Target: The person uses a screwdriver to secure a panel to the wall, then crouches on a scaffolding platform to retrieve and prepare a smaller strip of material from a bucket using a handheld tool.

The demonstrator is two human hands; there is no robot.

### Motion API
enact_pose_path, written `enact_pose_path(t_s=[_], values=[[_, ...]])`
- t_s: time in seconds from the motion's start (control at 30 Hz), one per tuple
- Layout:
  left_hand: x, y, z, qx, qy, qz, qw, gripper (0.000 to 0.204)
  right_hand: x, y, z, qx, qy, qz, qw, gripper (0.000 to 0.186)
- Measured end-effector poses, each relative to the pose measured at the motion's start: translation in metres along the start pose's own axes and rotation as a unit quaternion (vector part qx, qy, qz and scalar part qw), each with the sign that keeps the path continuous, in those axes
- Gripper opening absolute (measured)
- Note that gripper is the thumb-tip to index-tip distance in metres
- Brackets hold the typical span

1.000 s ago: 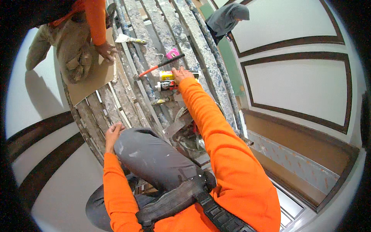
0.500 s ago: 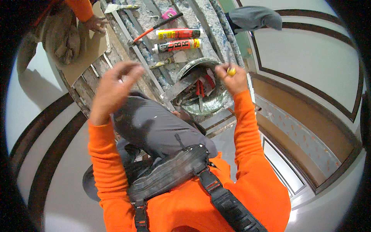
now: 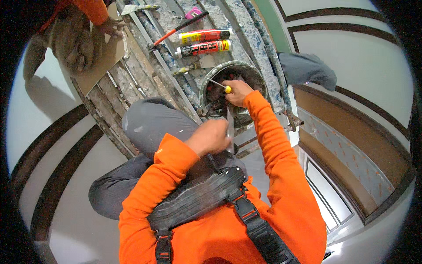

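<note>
My right hand (image 3: 237, 93) grips a screwdriver with a yellow handle (image 3: 228, 89) over a dirty round bucket (image 3: 208, 81) holding dark contents. My left hand (image 3: 213, 137), slightly blurred, is closed on a flat grey metal strip (image 3: 229, 116) at the bucket's near side, beside my grey-trousered knee. Beyond the bucket lie two sealant tubes (image 3: 203, 48), one behind the other, a paint-stained scraper (image 3: 189, 69), a red-and-black handled tool (image 3: 173, 33), a pink tape measure (image 3: 191, 13) and another scraper (image 3: 136, 9).
I sit on a paint-stained slatted platform (image 3: 123, 90). At upper left a co-worker's hand (image 3: 110, 26) rests by a cardboard sheet (image 3: 101, 66). Beyond the right edge is another person in grey (image 3: 307, 70). Panelled white walls (image 3: 351, 57) surround the platform.
My right hand moved from the tubes to over the bucket, gaining the yellow-handled screwdriver. My left hand rose, then moved rightward to the metal strip. The person in grey has shifted downward in view.
</note>
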State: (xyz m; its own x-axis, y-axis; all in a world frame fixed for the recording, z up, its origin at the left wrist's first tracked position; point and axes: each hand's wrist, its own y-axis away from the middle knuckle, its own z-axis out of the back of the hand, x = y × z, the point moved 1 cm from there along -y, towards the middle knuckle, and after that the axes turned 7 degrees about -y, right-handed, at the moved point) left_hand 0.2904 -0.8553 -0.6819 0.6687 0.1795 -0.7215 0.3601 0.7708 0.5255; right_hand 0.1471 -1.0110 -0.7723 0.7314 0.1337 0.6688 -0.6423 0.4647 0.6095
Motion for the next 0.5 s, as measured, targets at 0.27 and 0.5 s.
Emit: enact_pose_path(t_s=[0.27,0.5], values=[[0.013,0.011,0.027,-0.053,0.011,0.042,0.998,0.034,-0.005,0.036,0.034,0.115,0.127,-0.01,0.985,0.03],[0.023,-0.03,0.008,-0.116,-0.091,-0.025,0.989,0.03,-0.036,0.057,0.015,-0.003,-0.262,-0.047,0.964,0.04]])
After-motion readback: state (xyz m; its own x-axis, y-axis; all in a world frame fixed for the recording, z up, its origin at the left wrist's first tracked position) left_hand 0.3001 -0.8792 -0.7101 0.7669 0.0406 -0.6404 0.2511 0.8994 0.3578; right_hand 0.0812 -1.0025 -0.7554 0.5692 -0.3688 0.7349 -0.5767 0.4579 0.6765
